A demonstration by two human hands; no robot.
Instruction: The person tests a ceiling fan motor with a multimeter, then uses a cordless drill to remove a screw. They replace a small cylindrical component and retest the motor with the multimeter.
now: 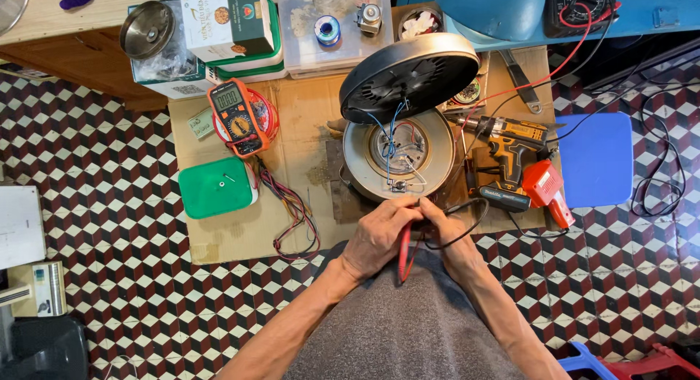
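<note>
L hand (379, 234) pinches red probe (405, 250), fingers closed round it; R hand (446, 230) fingers curled, black lead (467, 230) beside, grip unclear. Both at near rim of opened round grey metal appliance base (357, 158), orange multimeter (235, 116) far left on cardboard sheet (306, 132).

The hands' fingertips (417, 205) meet at the round appliance base (357, 161), so their grip on the red probe (405, 250) and the probe tips are hidden. At twelve o'clock the blue dome (492, 8) and black meter (580, 5) are cut off. The wiring in the base is too small to trace.
</note>
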